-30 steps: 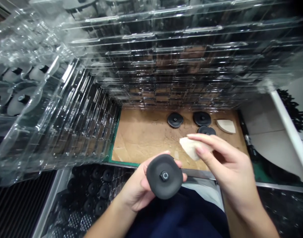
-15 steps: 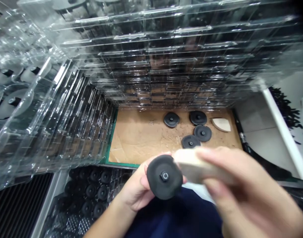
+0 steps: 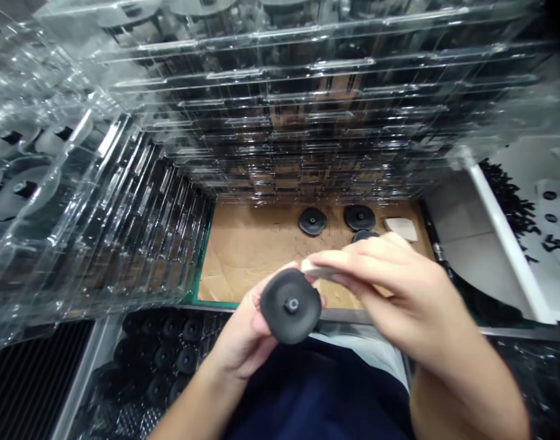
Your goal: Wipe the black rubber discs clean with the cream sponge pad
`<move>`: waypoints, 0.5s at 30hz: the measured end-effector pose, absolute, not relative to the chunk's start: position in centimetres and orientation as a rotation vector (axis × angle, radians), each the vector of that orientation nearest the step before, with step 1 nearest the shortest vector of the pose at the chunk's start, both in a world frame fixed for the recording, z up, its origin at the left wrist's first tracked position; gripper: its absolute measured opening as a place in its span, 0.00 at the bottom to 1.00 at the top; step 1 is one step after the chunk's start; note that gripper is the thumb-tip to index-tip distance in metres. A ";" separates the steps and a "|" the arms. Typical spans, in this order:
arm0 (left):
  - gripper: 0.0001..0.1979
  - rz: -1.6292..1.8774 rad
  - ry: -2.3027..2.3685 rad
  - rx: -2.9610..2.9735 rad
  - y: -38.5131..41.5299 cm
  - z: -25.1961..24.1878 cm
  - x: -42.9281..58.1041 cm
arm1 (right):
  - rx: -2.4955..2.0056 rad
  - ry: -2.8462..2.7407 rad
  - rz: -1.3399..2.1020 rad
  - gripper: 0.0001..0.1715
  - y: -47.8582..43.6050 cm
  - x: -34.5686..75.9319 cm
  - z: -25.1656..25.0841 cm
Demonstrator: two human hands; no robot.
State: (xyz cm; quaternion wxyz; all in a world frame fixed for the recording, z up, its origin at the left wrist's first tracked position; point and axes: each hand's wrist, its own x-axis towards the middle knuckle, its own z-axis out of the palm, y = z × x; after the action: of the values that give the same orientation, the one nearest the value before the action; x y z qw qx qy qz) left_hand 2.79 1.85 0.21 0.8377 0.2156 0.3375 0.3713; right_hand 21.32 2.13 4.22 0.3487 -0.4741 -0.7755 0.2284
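Observation:
A dark rounded disc (image 3: pixel 290 307) with a small raised hub at its centre faces up in my left hand (image 3: pixel 248 333), whose fingers wrap behind it. Between the thumb and fingers of my right hand (image 3: pixel 394 284) is a pale block (image 3: pixel 317 269), its tip against or very near the disc's upper right edge. Most of the block is hidden by my fingers. Beyond my hands, similar dark discs (image 3: pixel 312 220) (image 3: pixel 359 216) lie on the brown board, one partly covered by my right hand.
Tall stacks of clear plastic trays (image 3: pixel 270 110) stand behind and at the left (image 3: pixel 137 226) of the cardboard surface (image 3: pixel 243 244). Another pale piece (image 3: pixel 401 228) lies at its right. Trays of dark discs (image 3: pixel 163 354) sit lower left; small black parts (image 3: pixel 509 195) are at the right.
My right hand has moved left and turned, and the pale block now shows only its narrow edge. My left hand and the disc have shifted slightly up and left.

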 end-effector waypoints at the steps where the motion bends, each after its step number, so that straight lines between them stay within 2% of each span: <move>1: 0.28 0.824 0.693 0.419 1.8 0.3 2.4 | -1.302 -1.929 0.637 0.15 1.9 21.8 3.7; 5: 0.28 0.923 0.662 0.327 1.6 0.3 1.4 | -1.459 -1.491 0.887 0.13 0.1 21.5 -0.2; 9: 0.25 0.920 0.659 0.285 1.5 0.0 1.6 | -1.590 -1.443 1.094 0.12 -0.9 20.2 -2.7; 11: 0.25 0.920 0.664 0.293 1.6 -0.1 1.8 | -1.611 -1.429 0.980 0.13 -0.8 19.9 -1.6; 15: 0.27 0.898 0.709 0.329 1.6 -0.3 2.2 | -1.417 -1.551 0.508 0.16 -0.1 18.5 3.2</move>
State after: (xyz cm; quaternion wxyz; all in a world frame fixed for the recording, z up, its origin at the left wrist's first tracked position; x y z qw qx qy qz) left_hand 2.23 1.56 -0.32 0.8279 0.1548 0.3341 0.4229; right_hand 18.48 -0.10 3.19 0.4710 -0.5784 -0.6330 0.2073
